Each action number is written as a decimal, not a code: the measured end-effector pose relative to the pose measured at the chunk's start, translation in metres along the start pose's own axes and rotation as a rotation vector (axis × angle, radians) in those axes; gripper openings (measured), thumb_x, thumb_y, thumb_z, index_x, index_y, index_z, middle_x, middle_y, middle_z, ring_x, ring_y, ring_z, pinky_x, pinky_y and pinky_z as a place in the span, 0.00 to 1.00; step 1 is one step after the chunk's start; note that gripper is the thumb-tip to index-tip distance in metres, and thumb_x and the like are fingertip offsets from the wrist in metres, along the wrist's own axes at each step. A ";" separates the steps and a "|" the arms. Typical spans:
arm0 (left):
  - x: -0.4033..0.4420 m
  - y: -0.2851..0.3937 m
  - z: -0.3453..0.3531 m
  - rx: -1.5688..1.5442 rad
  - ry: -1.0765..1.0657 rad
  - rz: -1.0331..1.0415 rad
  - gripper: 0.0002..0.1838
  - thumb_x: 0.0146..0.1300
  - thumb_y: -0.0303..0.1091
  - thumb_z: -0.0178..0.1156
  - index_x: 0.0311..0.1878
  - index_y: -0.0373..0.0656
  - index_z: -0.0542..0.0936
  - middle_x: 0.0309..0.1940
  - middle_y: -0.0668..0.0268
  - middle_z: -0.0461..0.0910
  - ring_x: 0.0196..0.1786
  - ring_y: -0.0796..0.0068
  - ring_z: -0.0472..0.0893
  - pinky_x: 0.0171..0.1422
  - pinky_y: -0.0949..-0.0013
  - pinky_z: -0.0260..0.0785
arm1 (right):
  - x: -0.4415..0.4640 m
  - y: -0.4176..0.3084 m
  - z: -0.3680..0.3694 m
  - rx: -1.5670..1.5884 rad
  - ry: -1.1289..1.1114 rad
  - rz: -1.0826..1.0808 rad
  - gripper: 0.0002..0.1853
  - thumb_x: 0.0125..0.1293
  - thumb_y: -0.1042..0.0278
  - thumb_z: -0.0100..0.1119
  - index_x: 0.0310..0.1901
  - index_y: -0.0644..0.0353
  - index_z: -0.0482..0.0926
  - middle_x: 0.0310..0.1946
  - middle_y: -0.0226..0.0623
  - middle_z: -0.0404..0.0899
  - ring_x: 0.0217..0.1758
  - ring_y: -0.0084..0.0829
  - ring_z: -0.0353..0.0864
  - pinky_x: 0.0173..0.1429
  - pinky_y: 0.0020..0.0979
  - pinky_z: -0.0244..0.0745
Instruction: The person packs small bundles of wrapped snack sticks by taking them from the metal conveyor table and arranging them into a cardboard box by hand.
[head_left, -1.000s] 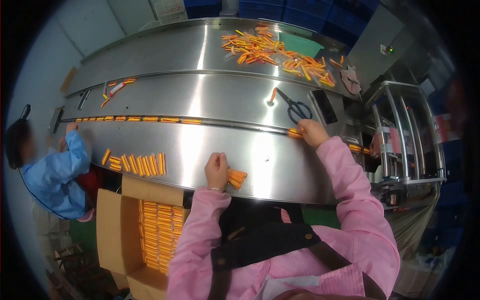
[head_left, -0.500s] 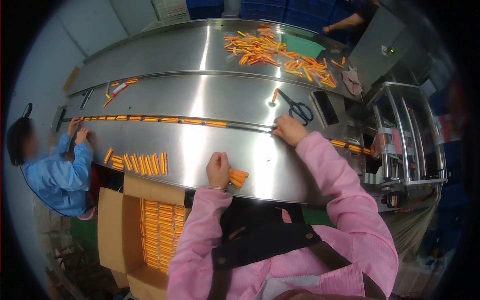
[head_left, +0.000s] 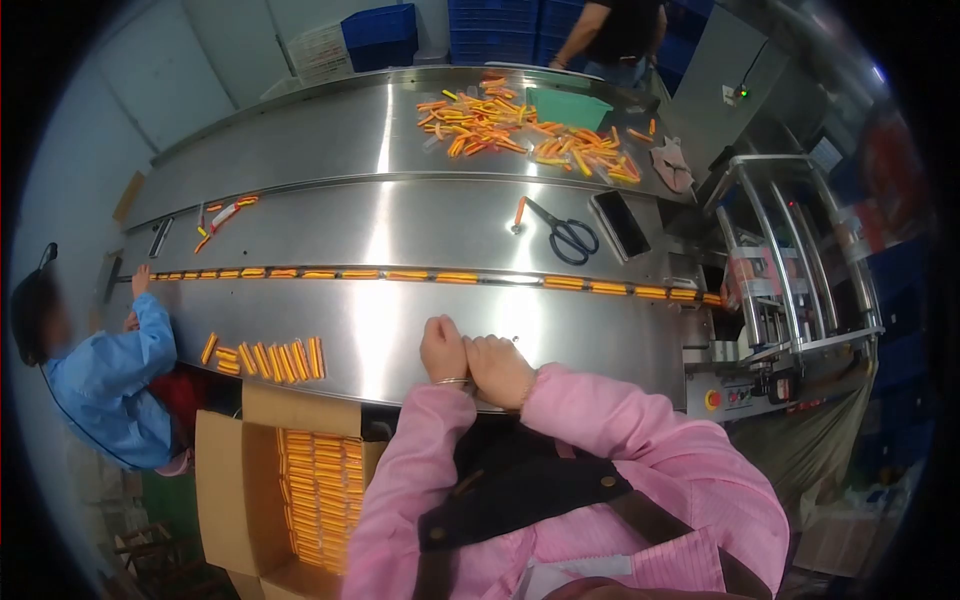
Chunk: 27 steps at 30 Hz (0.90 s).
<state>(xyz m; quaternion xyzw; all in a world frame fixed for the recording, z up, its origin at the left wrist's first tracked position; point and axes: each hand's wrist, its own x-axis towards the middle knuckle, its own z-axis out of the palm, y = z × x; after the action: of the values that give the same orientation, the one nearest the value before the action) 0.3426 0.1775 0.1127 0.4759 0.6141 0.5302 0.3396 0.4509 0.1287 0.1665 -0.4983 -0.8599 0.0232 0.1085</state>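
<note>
My left hand (head_left: 443, 350) is closed near the front edge of the steel table (head_left: 330, 325). My right hand (head_left: 498, 371) is beside it, touching it, with curled fingers. The orange sticks seen at my left hand earlier are hidden now, so what either hand holds cannot be made out. Beyond both hands, a row of orange-yellow sticks (head_left: 410, 275) lies in a narrow channel that runs across the table to the machine at the right. More wrapped sticks (head_left: 290, 361) lie side by side near the front edge, to the left of my hands.
Black scissors (head_left: 573, 242) and a phone (head_left: 620, 225) lie beyond the channel. A stick pile and a green tray (head_left: 568, 110) are farther back. A framed machine (head_left: 780, 260) stands right, an open carton (head_left: 225, 490) front left. One co-worker (head_left: 110, 365) sits left; another person (head_left: 625, 35) stands behind.
My right hand has left the channel and come down beside my left hand. Sticks now lie in the channel stretch where it was. The view has shifted, and the person behind has come further into view.
</note>
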 end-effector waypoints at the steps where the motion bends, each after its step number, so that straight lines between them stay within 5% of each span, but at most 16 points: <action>1: -0.001 -0.007 0.003 0.000 -0.007 -0.054 0.14 0.68 0.35 0.49 0.29 0.36 0.72 0.19 0.66 0.71 0.23 0.79 0.69 0.28 0.71 0.64 | 0.000 0.001 0.008 0.005 0.000 -0.001 0.22 0.54 0.63 0.57 0.48 0.68 0.71 0.35 0.40 0.75 0.41 0.38 0.75 0.47 0.37 0.70; 3: -0.007 -0.013 0.005 -0.006 -0.019 -0.082 0.14 0.68 0.35 0.48 0.29 0.36 0.73 0.19 0.66 0.71 0.24 0.79 0.70 0.29 0.71 0.64 | -0.001 0.005 0.019 -0.065 0.029 0.010 0.12 0.56 0.67 0.51 0.40 0.64 0.73 0.32 0.36 0.75 0.38 0.35 0.75 0.44 0.35 0.70; 6: -0.012 -0.015 0.009 0.030 -0.015 -0.059 0.13 0.69 0.36 0.48 0.32 0.37 0.73 0.19 0.67 0.71 0.24 0.79 0.70 0.30 0.72 0.64 | -0.001 0.021 0.026 0.016 0.024 -0.002 0.09 0.55 0.66 0.55 0.35 0.60 0.73 0.31 0.38 0.76 0.37 0.39 0.77 0.43 0.38 0.72; 8: -0.011 -0.022 0.010 -0.067 -0.158 -0.151 0.13 0.68 0.38 0.49 0.38 0.37 0.74 0.28 0.56 0.76 0.32 0.63 0.76 0.41 0.65 0.68 | -0.002 0.038 0.012 0.156 -0.023 -0.003 0.09 0.54 0.66 0.56 0.36 0.59 0.73 0.31 0.40 0.77 0.38 0.41 0.77 0.43 0.39 0.72; 9: -0.012 -0.018 0.004 -0.062 -0.157 -0.152 0.13 0.68 0.38 0.49 0.38 0.37 0.74 0.28 0.56 0.76 0.32 0.63 0.76 0.41 0.65 0.68 | -0.003 0.047 0.002 0.291 -0.070 -0.004 0.10 0.54 0.66 0.58 0.37 0.59 0.73 0.32 0.42 0.78 0.38 0.43 0.78 0.44 0.41 0.73; 12: -0.019 -0.005 -0.035 -0.224 -0.196 -0.094 0.08 0.70 0.34 0.50 0.41 0.38 0.73 0.32 0.67 0.75 0.37 0.78 0.74 0.44 0.74 0.68 | -0.007 0.087 -0.023 0.295 -0.068 0.100 0.14 0.55 0.62 0.63 0.42 0.56 0.75 0.32 0.45 0.78 0.40 0.45 0.78 0.46 0.43 0.73; 14: -0.028 0.007 -0.066 -0.267 -0.110 -0.120 0.09 0.70 0.35 0.49 0.36 0.40 0.73 0.28 0.68 0.74 0.33 0.79 0.74 0.41 0.75 0.69 | -0.006 0.127 -0.030 0.242 -0.041 0.127 0.13 0.56 0.61 0.63 0.41 0.55 0.76 0.33 0.47 0.77 0.40 0.47 0.77 0.46 0.44 0.72; 20: -0.066 -0.007 -0.194 -0.233 0.051 -0.111 0.09 0.72 0.35 0.48 0.36 0.41 0.71 0.28 0.69 0.72 0.32 0.80 0.72 0.40 0.75 0.67 | 0.004 0.184 -0.036 0.053 -0.079 0.264 0.14 0.57 0.56 0.62 0.35 0.59 0.77 0.32 0.45 0.79 0.43 0.47 0.78 0.48 0.44 0.72; 23: -0.083 -0.014 -0.261 -0.144 0.221 -0.132 0.10 0.72 0.35 0.48 0.36 0.40 0.71 0.28 0.69 0.72 0.32 0.81 0.71 0.40 0.76 0.66 | -0.027 0.219 -0.025 0.077 -0.014 0.269 0.14 0.51 0.64 0.69 0.39 0.58 0.80 0.40 0.44 0.78 0.46 0.48 0.76 0.51 0.43 0.71; 27: -0.187 -0.030 -0.415 0.165 0.497 -0.197 0.10 0.71 0.35 0.49 0.38 0.39 0.73 0.28 0.68 0.73 0.32 0.79 0.72 0.39 0.75 0.68 | -0.036 0.172 -0.009 0.106 0.042 0.130 0.14 0.51 0.67 0.69 0.38 0.60 0.79 0.38 0.45 0.76 0.45 0.48 0.74 0.52 0.43 0.69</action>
<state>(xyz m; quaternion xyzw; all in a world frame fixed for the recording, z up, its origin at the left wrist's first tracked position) 0.0122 -0.1345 0.1530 0.2953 0.7629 0.5435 0.1883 0.6169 0.1837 0.1435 -0.5469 -0.8209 0.0651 0.1510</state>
